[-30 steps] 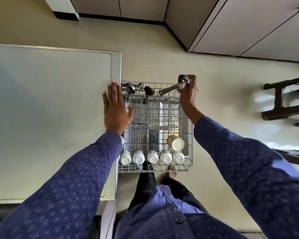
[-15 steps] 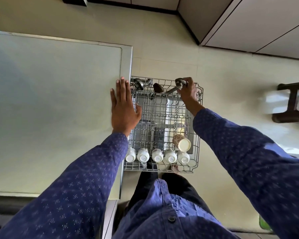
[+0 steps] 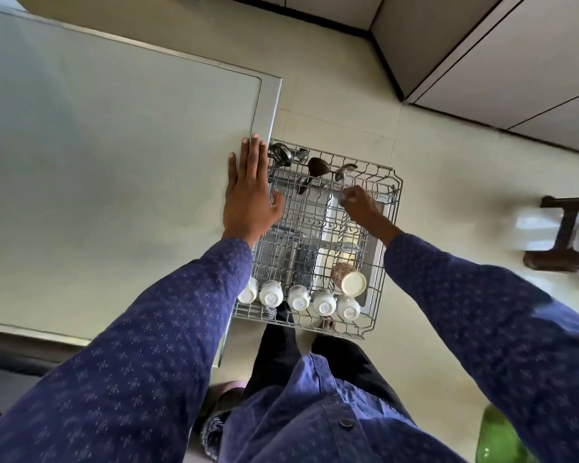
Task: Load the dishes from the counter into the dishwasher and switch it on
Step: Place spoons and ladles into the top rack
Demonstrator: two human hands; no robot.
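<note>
Wire rack (image 3: 386, 228) stands pulled out over the floor. Steel ladles (image 3: 343, 170) lean at its far rim; five white cups (image 3: 298, 297) sit inverted along the near edge. Cups judged light, glazed, chippable: take by the body. Left hand (image 3: 248, 198) lies flat on the tabletop (image 3: 114, 178), fingers straight. Right hand (image 3: 360, 203) blurred above the mid-rack tines; its hold cannot be told. Open room mid-rack.

rack (image 3: 390, 195) middle: open | far: ladles (image 3: 315, 167) | near: cups (image 3: 298, 297)
</note>
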